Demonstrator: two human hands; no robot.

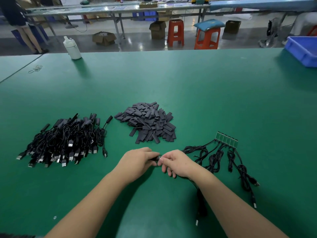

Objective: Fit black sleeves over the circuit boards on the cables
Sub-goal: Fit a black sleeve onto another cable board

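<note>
A: What sits at the left of the frame?

B: A tangled heap of cables (66,140) on the green table (188,86), sleeved ends toward the top, USB plugs toward the bottom. Upper left, a white bottle (72,48) and some rubber bands (36,68).

A: And the middle?

B: A loose pile of black sleeves (148,122), flat strips lying every which way. Below it the left hand (137,161) pinches a black sleeve (153,158), its long axis running left to right. The right hand (176,163) meets it, fingers curled on a small circuit board (159,158) at the sleeve's right mouth; how far in it sits I cannot tell.

A: Further right?

B: Six bare boards (226,140) fanned side by side, pointing to the upper right, their coiled cables (221,160) trailing to the lower right. A blue bin (303,50) at the upper right edge. Nothing lies between the hands and the pile.
</note>
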